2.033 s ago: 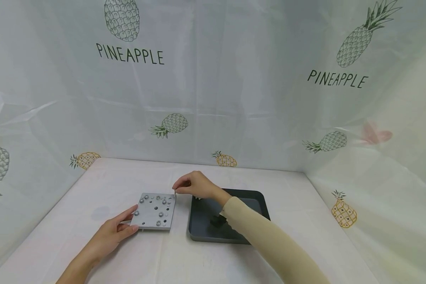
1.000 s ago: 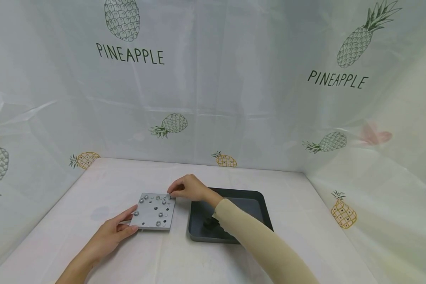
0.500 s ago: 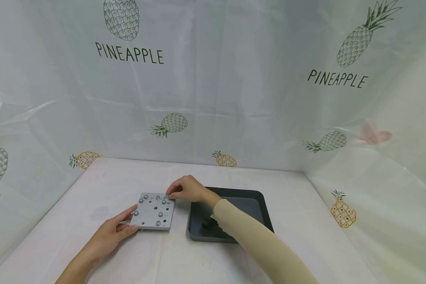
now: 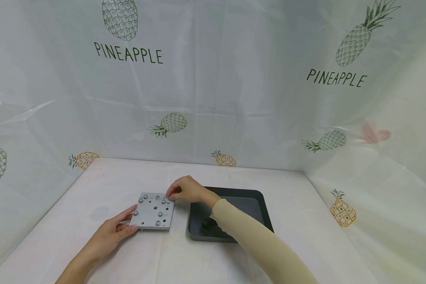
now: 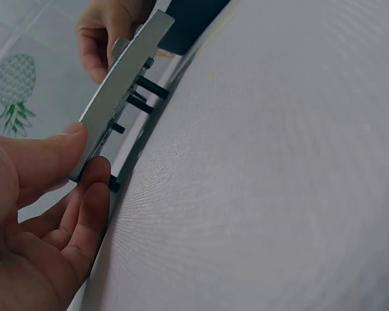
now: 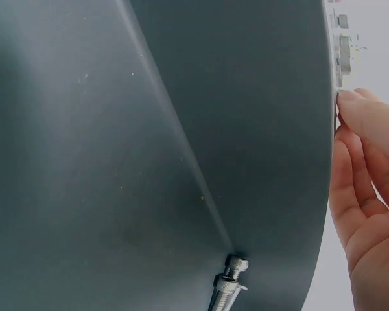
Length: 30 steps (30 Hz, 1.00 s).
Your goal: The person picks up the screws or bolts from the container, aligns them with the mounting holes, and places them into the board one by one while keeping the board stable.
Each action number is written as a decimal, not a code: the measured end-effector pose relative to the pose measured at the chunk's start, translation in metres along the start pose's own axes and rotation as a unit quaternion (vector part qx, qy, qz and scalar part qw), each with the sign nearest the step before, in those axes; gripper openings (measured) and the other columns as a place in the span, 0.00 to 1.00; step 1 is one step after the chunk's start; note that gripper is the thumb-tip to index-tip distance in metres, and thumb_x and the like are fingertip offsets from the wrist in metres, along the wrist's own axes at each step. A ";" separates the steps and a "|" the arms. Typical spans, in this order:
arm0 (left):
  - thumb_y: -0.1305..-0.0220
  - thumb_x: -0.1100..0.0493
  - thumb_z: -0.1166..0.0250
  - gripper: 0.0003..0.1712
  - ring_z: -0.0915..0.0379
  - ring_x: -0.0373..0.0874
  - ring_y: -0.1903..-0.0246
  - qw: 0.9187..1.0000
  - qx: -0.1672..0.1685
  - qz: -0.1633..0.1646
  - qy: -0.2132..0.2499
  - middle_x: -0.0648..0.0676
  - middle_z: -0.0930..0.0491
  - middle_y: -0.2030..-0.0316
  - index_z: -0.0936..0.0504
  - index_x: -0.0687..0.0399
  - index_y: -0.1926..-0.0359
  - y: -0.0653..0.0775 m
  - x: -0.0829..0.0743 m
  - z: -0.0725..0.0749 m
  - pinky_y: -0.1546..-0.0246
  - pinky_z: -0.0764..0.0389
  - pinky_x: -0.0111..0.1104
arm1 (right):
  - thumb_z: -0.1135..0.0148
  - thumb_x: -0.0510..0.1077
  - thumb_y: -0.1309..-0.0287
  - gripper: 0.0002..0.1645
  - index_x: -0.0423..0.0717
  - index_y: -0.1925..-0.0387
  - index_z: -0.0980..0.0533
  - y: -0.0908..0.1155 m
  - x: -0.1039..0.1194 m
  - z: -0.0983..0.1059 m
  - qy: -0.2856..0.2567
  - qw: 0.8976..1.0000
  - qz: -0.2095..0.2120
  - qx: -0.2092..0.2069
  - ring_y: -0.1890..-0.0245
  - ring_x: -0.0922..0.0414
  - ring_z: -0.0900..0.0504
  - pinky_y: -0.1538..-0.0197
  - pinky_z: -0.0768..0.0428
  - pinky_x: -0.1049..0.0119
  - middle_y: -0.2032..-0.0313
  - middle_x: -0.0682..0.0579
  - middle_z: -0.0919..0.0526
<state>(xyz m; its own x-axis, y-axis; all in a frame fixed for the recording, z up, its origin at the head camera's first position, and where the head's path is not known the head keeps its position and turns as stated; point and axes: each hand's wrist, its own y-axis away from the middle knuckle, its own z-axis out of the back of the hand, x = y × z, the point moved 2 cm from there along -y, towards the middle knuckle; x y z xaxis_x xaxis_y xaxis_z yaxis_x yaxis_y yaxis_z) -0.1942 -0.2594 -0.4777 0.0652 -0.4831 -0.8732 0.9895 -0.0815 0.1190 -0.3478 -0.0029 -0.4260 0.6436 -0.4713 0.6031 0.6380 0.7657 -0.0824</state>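
Observation:
A square grey metal plate (image 4: 150, 215) carries several socket-head screws and has several bare holes. My left hand (image 4: 110, 236) grips its near left edge between thumb and fingers. In the left wrist view the plate's edge (image 5: 126, 84) is raised off the table, and dark screw shanks (image 5: 153, 87) stick out underneath. At the far right corner of the plate, my right hand (image 4: 189, 190) pinches a screw at a hole; the fingertips mostly cover it. In the right wrist view the right hand's fingers (image 6: 356, 181) are partly hidden behind the tray's rim.
A dark grey tray (image 4: 213, 239) stands right of the plate, under my right forearm. Metal screws (image 6: 230, 278) lie in it. White sheeting (image 4: 234, 134) with pineapple prints rises behind the table (image 4: 184, 260) and at its sides.
My right hand has brought the screw left and down from beyond the plate's corner to a corner hole. Over the last half second it has hardly moved. The left hand has stayed put.

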 end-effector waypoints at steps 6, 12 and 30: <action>0.27 0.52 0.29 0.46 0.21 0.43 0.50 1.000 0.003 0.001 0.006 0.71 0.33 0.27 0.41 0.53 0.16 0.001 0.000 0.000 0.53 0.21 0.25 | 0.27 0.39 0.33 0.06 0.49 0.57 0.10 0.001 0.001 0.001 0.014 1.000 0.008 0.002 0.64 0.72 0.19 0.56 0.19 0.78 0.60 0.60 0.10; 0.27 0.51 0.30 0.46 0.21 0.43 0.50 1.000 0.000 0.002 0.000 0.71 0.33 0.27 0.41 0.53 0.16 0.002 -0.001 0.000 0.53 0.22 0.25 | 0.26 0.40 0.33 0.06 0.48 0.56 0.10 0.009 0.007 0.012 0.016 1.000 0.026 0.005 0.63 0.71 0.18 0.54 0.19 0.77 0.60 0.59 0.10; 0.27 0.50 0.29 0.46 0.22 0.44 0.50 1.000 0.000 0.008 0.000 0.70 0.33 0.27 0.40 0.52 0.16 0.000 0.001 0.000 0.53 0.21 0.26 | 0.27 0.39 0.33 0.10 0.42 0.51 0.12 0.059 -0.019 0.058 0.044 0.999 0.017 -0.006 0.61 0.68 0.15 0.53 0.17 0.73 0.58 0.56 0.10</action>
<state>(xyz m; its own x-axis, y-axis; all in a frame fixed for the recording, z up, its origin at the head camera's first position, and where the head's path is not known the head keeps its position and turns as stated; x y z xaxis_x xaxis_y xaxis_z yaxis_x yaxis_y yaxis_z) -0.1940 -0.2601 -0.4784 0.0802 -0.4849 -0.8709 0.9885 -0.0735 0.1320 -0.3466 0.0766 -0.3964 0.6994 -0.4821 0.5276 0.6196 0.7769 -0.1116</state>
